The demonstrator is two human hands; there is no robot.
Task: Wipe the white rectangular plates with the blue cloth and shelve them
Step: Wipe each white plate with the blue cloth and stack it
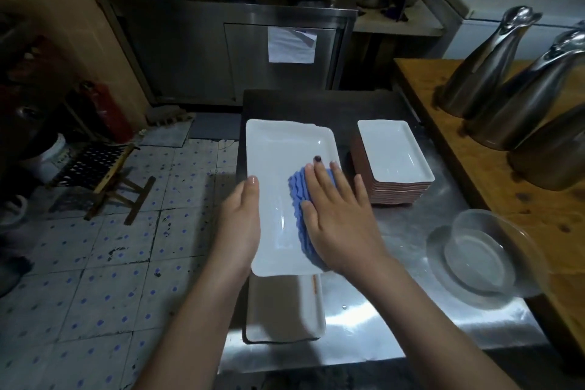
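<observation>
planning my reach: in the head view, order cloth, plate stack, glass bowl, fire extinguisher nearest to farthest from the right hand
1. cloth, under the right hand
2. plate stack, just right
3. glass bowl, farther right
4. fire extinguisher, far left

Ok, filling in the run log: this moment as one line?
step: wiping | left hand: holds left edge of white plate | right hand: flat, presses blue cloth on it | plate stack: at right, untouched

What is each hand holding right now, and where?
Left hand grips the white rectangular plate by its left long rim. Right hand presses the blue cloth flat onto it.
</observation>
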